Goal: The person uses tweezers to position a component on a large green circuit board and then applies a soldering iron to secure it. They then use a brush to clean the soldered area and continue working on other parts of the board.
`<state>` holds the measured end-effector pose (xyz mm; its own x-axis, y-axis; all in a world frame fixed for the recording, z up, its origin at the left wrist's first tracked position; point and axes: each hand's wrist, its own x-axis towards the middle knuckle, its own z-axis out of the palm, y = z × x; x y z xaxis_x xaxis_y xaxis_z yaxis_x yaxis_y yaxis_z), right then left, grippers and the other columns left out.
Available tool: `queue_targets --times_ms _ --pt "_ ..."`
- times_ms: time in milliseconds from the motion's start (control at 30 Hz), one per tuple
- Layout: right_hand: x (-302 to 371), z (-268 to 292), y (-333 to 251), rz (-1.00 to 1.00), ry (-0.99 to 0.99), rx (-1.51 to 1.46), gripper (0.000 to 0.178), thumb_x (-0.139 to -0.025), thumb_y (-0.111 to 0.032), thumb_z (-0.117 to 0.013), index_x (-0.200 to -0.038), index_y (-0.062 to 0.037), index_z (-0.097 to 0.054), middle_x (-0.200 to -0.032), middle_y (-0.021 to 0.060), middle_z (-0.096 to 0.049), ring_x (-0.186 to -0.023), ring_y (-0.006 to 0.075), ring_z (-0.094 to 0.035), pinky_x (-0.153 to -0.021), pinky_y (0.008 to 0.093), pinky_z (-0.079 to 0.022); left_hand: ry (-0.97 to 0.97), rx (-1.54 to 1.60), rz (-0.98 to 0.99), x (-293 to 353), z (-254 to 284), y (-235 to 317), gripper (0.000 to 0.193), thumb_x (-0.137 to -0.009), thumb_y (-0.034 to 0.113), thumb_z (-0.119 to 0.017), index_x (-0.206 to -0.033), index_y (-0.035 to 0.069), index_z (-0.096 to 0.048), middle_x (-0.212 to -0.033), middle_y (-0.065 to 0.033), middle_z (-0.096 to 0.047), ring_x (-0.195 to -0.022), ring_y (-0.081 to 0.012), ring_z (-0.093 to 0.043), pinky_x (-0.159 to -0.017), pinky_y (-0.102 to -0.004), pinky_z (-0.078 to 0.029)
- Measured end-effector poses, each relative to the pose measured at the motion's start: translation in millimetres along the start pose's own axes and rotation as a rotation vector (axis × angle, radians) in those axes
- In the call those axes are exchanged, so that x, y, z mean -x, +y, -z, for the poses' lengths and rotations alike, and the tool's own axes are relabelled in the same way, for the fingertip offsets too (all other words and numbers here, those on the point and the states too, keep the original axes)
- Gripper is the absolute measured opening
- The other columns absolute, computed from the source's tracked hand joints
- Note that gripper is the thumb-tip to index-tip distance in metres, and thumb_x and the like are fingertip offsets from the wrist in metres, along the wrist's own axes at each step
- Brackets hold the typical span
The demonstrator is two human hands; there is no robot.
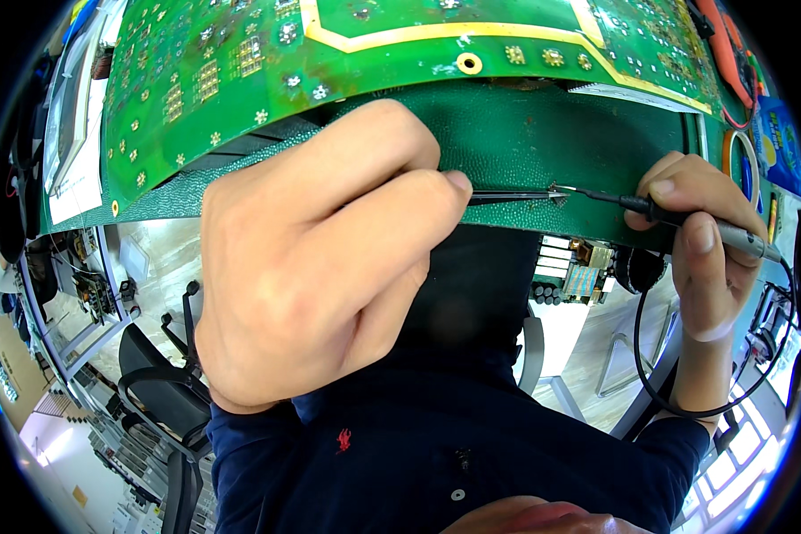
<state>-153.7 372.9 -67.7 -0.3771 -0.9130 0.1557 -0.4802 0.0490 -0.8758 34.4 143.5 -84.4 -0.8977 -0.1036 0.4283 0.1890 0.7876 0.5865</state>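
Fingers of the left hand [316,258] are curled and closed around the black tweezers [512,197]; the ends of most of them are hidden behind the hand itself. In the head view, these tweezers point to the right, low above the green mat [525,133], close to its near edge. Fingers of the right hand [707,236] are also closed, and they hold a pen-shaped tool [676,214] with a black grip, a grey rear part and a thin metal tip, which points to the left. From its rear end a black cable [641,347] hangs down in a wide loop.

Both tips meet, or almost meet, at a small dark part [558,199], which is near the near edge of the mat, to the right of its middle. I cannot tell if the tweezers pinch it. Behind the hands, a large green circuit board [392,71] with a gold band covers the far side of the mat. Beyond the right hand are a roll of tape [730,156] and a blue packet [783,147].
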Motion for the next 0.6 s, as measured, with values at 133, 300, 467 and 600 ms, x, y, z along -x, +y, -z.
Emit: queue_targets --times_ms 133,300,467,600 --pt "-0.5 -4.3 -1.4 0.005 0.021 -0.001 0.026 -0.100 -0.018 -0.051 -0.108 0.0042 -0.062 -0.086 0.0152 -0.060 -0.076 0.0192 -0.055 -0.067 0.0293 -0.043 -0.006 0.001 0.002 -0.1 0.8 0.6 0.019 -0.063 -0.011 -0.064 -0.080 -0.004 -0.065 -0.079 -0.0107 -0.059 -0.064 -0.0220 -0.056 -0.058 -0.0286 -0.043" --pt "1.6 -5.6 -1.9 -0.036 0.051 -0.042 0.027 -0.101 -0.019 -0.051 -0.107 0.0048 -0.062 -0.088 0.0153 -0.061 -0.077 0.0189 -0.057 -0.068 0.0294 -0.044 -0.011 0.013 0.006 -0.2 1.4 0.2 0.019 -0.063 -0.012 -0.064 -0.080 -0.004 -0.065 -0.079 -0.0104 -0.059 -0.064 -0.0218 -0.057 -0.057 -0.0285 -0.043" --pt "5.4 -4.2 -2.2 -0.106 0.087 -0.100 0.028 -0.102 -0.020 -0.051 -0.108 0.0044 -0.062 -0.092 0.0159 -0.061 -0.079 0.0187 -0.058 -0.071 0.0283 -0.045 -0.019 0.014 0.008 -0.2 2.3 0.0 0.019 -0.064 -0.012 -0.064 -0.081 -0.004 -0.066 -0.079 -0.0105 -0.059 -0.064 -0.0218 -0.056 -0.057 -0.0285 -0.043" --pt "5.3 -5.1 -1.9 -0.094 0.087 -0.098 0.028 -0.102 -0.020 -0.051 -0.109 0.0043 -0.062 -0.095 0.0165 -0.062 -0.081 0.0194 -0.059 -0.073 0.0283 -0.046 -0.025 0.019 0.012 -0.3 2.3 -0.4 0.019 -0.064 -0.012 -0.063 -0.081 -0.004 -0.066 -0.079 -0.0105 -0.059 -0.064 -0.0218 -0.056 -0.057 -0.0285 -0.043"
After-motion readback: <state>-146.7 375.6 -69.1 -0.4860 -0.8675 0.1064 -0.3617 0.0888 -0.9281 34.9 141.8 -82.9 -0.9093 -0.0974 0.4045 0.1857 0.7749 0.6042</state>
